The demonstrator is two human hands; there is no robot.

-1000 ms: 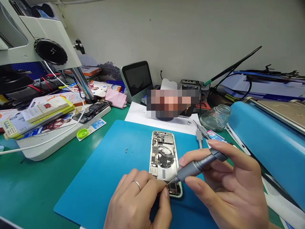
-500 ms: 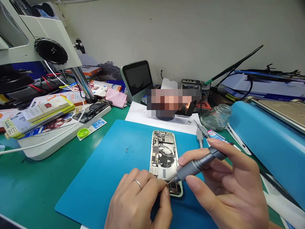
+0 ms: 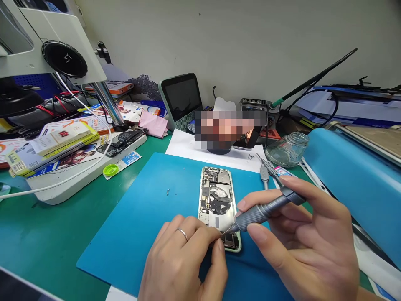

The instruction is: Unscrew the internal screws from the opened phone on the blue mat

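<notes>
An opened phone [image 3: 223, 217] lies on the blue mat [image 3: 138, 221], its circuit board and bare inner housing exposed. My right hand [image 3: 316, 234] grips a grey precision screwdriver [image 3: 260, 214] between thumb and fingers, tilted down to the left. Its thin tip reaches the lower end of the phone, beside my left fingertips. With thumb and index finger pinched together, my left hand [image 3: 184, 259] covers the phone's lower left corner. Whatever lies between those fingers is hidden. A few tiny metal parts [image 3: 168, 192] rest on the mat to the left of the phone.
A microscope stand [image 3: 109, 104] rises at the left beside stacked boxes [image 3: 59, 142]. Behind the mat are a tablet-like display [image 3: 181, 98], a blurred-out patch and a glass jar [image 3: 288, 150]. More screwdrivers [image 3: 265, 173] lie near the right hand; a blue case [image 3: 354, 179] stands right.
The camera view has shifted slightly, moving the scene a little. Both hands keep nearly the same pose, with the screwdriver tip still at the phone's lower end.
</notes>
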